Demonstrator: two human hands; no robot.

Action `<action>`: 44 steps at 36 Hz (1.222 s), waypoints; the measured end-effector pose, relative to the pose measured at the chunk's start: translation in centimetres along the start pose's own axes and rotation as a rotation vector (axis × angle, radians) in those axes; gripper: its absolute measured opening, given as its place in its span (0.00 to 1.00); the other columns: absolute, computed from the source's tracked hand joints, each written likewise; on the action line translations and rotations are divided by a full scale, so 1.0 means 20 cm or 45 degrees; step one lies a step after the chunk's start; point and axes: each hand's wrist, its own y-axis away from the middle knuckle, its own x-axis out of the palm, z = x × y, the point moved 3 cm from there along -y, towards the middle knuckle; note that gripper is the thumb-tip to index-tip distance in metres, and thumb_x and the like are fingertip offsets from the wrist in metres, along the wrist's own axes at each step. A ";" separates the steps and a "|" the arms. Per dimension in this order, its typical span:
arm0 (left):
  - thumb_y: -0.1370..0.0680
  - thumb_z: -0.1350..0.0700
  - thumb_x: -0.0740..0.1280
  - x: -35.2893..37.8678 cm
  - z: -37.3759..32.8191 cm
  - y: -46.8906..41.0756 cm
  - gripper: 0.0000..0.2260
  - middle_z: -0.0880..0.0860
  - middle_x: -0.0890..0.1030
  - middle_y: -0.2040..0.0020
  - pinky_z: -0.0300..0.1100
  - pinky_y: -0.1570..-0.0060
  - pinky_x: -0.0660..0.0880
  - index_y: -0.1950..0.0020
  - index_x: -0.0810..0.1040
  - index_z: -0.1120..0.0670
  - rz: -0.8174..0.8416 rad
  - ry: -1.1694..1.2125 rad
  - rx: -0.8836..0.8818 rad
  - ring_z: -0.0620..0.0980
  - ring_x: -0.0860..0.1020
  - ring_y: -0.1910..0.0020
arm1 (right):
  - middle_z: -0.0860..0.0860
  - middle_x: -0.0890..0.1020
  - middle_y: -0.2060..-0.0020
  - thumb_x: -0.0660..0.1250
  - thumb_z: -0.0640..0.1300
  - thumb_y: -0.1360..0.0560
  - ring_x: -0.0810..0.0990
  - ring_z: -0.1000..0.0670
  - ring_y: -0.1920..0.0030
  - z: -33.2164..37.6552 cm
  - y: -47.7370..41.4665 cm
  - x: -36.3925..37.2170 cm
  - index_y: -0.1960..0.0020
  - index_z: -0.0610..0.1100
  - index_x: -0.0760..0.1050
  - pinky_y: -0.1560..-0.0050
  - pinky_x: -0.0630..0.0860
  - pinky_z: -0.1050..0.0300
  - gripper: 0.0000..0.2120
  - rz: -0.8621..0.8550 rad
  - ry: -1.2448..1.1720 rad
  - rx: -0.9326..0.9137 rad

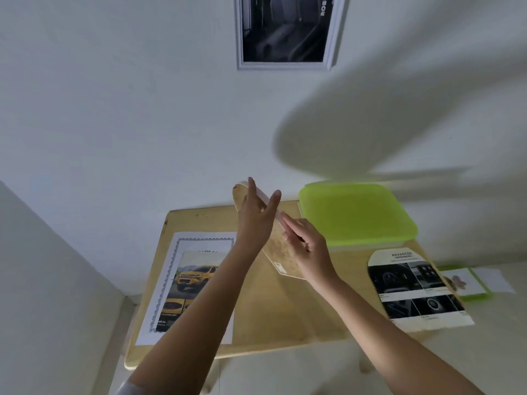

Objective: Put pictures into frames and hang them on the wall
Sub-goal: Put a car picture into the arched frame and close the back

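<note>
We press our left hand [256,223] flat, fingers spread, on the back of a frame [281,252] tilted above the table [256,323] — our right hand [309,249] lies straight-fingered along its right edge. Near left lies a car picture [194,280]; right, a brochure [413,289]; far right, a green lid [356,212] — on the wall [114,109], a hung frame [285,32].

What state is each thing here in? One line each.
frame: tilted in the air, back showing, between both hands
left hand: fingers straight, against the frame
right hand: on the frame's edge, grip unclear
wall picture: framed, hung
yellow car picture: unframed, flat on the table
dark brochure picture: unframed, flat on the table
green box: lid on
</note>
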 end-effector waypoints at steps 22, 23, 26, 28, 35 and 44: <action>0.19 0.55 0.59 -0.55 0.32 -0.13 0.10 0.49 0.78 0.57 0.30 0.70 0.72 0.45 0.75 0.42 -0.528 0.221 -0.246 0.47 0.76 0.63 | 0.46 0.80 0.49 0.64 0.38 0.25 0.78 0.56 0.48 -0.13 -0.25 0.34 0.42 0.37 0.77 0.44 0.74 0.64 0.12 0.231 0.102 -0.070; 0.20 0.55 0.59 -0.59 0.32 -0.14 0.09 0.46 0.77 0.59 0.31 0.68 0.73 0.47 0.75 0.42 -0.537 0.254 -0.257 0.45 0.76 0.64 | 0.44 0.80 0.48 0.64 0.36 0.25 0.77 0.55 0.47 -0.16 -0.30 0.34 0.42 0.37 0.77 0.42 0.73 0.65 0.12 0.196 0.136 -0.043; 0.21 0.52 0.61 -0.68 0.35 -0.19 0.12 0.44 0.79 0.51 0.38 0.59 0.78 0.37 0.75 0.48 -0.588 0.320 -0.310 0.45 0.78 0.56 | 0.46 0.78 0.43 0.64 0.36 0.24 0.74 0.55 0.43 -0.23 -0.42 0.37 0.37 0.37 0.73 0.40 0.68 0.69 0.15 0.237 0.186 0.106; 0.22 0.53 0.63 -0.75 0.37 -0.23 0.12 0.47 0.80 0.48 0.41 0.56 0.78 0.38 0.76 0.48 -0.641 0.427 -0.350 0.48 0.79 0.53 | 0.48 0.74 0.38 0.63 0.38 0.23 0.71 0.55 0.39 -0.24 -0.47 0.42 0.33 0.39 0.69 0.39 0.63 0.71 0.19 0.347 0.138 0.220; 0.23 0.52 0.66 -0.96 0.34 -0.35 0.09 0.48 0.82 0.49 0.39 0.57 0.77 0.44 0.80 0.46 -0.692 0.602 -0.316 0.45 0.81 0.54 | 0.51 0.75 0.38 0.61 0.40 0.22 0.78 0.61 0.50 -0.15 -0.69 0.56 0.29 0.48 0.65 0.60 0.72 0.75 0.21 0.354 -0.277 0.511; 0.20 0.50 0.61 -1.31 0.03 -0.70 0.13 0.50 0.81 0.45 0.43 0.48 0.78 0.39 0.77 0.50 -0.493 0.533 0.036 0.50 0.80 0.47 | 0.57 0.80 0.46 0.67 0.39 0.26 0.78 0.60 0.46 0.24 -1.04 0.65 0.37 0.48 0.74 0.50 0.75 0.67 0.18 0.008 -0.449 0.357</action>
